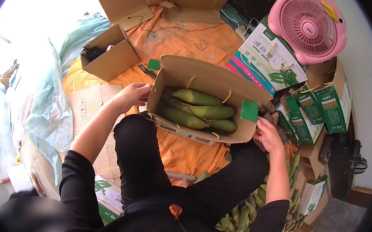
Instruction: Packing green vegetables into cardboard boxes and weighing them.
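An open cardboard carton [216, 78] with yellow rope handles sits in front of me, above my knees. Inside lie several long green radishes [201, 98], side by side. My left hand [135, 95] grips the carton's left end, fingers against its outer wall. At the other end, my right hand [267, 133] has hold of the right wall, just below a raised green flap [249, 111]. A second green flap [153, 64] sticks out at the carton's left corner.
Loose green radishes [243, 218] are heaped by my right leg. Green-and-white cartons [315, 109] and a pink fan [308, 29] stand at the right. Orange sheeting [183, 40] covers the floor; a small open box [111, 58] and clear plastic [51, 117] are at the left.
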A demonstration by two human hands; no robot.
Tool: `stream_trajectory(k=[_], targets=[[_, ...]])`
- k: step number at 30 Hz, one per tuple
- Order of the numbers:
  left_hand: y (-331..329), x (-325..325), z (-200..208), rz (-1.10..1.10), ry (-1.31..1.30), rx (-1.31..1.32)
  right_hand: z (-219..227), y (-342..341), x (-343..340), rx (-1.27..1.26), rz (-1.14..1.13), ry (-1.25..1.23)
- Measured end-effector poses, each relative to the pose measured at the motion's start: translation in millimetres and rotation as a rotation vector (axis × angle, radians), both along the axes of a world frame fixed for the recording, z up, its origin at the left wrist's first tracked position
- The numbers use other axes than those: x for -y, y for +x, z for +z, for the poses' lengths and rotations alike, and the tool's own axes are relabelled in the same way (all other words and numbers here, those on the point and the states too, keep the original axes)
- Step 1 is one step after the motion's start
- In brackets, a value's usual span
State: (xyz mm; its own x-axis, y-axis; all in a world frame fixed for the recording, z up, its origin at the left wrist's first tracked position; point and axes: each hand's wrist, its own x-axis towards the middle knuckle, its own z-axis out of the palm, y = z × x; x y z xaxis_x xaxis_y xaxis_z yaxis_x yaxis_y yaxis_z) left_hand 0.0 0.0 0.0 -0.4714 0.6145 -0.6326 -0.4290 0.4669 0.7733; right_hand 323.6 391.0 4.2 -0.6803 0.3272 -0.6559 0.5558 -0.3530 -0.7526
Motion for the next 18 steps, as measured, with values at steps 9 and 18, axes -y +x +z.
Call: stream_trajectory(k=[9, 18], targets=[[5.1, -25.5, 13.2, -0.013, -0.136, -0.186, 10.0, -19.6, 0.1, 0.066, 0.057, 0.090], [-6.2, -30.0, -25.9, 0.208, 0.021, -0.060, 0.8, -40.2, 12.9, 0.076, -0.062, 0.185]])
